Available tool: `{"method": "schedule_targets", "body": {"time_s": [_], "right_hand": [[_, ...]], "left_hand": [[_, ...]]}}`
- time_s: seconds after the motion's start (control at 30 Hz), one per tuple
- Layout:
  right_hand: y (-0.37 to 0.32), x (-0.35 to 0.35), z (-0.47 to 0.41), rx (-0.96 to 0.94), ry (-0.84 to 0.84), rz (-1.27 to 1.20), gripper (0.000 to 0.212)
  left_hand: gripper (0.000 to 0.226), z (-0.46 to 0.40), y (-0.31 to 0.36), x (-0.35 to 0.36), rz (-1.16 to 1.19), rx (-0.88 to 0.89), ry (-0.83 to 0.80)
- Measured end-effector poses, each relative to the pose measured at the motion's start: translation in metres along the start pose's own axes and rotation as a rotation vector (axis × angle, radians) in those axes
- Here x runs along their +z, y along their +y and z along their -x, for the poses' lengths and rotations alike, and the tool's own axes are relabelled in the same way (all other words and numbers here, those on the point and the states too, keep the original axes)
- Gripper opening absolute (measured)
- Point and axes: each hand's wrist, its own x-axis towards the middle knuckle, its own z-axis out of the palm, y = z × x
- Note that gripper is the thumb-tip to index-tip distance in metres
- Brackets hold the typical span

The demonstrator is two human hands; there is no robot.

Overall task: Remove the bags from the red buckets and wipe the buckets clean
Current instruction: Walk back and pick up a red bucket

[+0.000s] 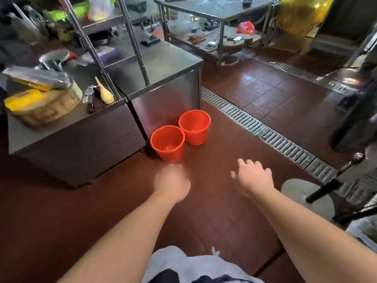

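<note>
Two red buckets stand side by side on the brown tiled floor against a steel counter. The nearer bucket (167,146) and the farther bucket (194,127) both look lined with thin clear film, with a little liquid at the bottom. My left hand (171,183) reaches forward just short of the nearer bucket, fingers relaxed, holding nothing. My right hand (254,176) is stretched out to the right of the buckets, fingers spread and empty.
The steel counter (81,127) on the left carries a round wooden chopping block (43,107), yellow packets and utensils. A metal floor drain grate (265,132) runs diagonally on the right. A round stand base (306,196) and a steel table (216,9) are nearby.
</note>
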Motion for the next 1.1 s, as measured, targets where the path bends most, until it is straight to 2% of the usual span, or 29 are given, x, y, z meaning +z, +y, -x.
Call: {"method": "schedule_targets", "body": {"time_s": [0.17, 0.33, 0.5, 0.63, 0.83, 0.93, 1.1], "right_hand": [[-0.009, -0.018, -0.108, -0.011, 0.000, 0.003, 0.041], [-0.008, -0.029, -0.219, 0.088, -0.057, -0.009, 0.044], [0.006, -0.056, -0.321, 0.249, -0.068, -0.050, 0.049], [0.010, -0.063, -0.387, 0.291, -0.102, -0.071, 0.048], [0.029, -0.065, -0.509, 0.266, -0.167, -0.061, 0.047], [0.048, -0.070, -0.584, 0.196, -0.159, -0.044, 0.047], [0.072, -0.088, -0.692, 0.100, -0.235, 0.010, 0.052]], "left_hand": [[0.049, -0.119, 0.011, -0.031, -0.002, 0.015, -0.020], [0.044, -0.254, 0.016, -0.059, -0.009, 0.066, -0.026], [0.049, -0.377, 0.027, -0.094, -0.027, 0.136, -0.069], [0.051, -0.458, 0.046, -0.107, -0.060, 0.166, -0.094], [0.053, -0.574, 0.087, -0.118, -0.059, 0.163, -0.111], [0.054, -0.627, 0.113, -0.124, -0.047, 0.094, -0.114], [0.055, -0.678, 0.147, -0.140, 0.015, -0.026, -0.136]]}}
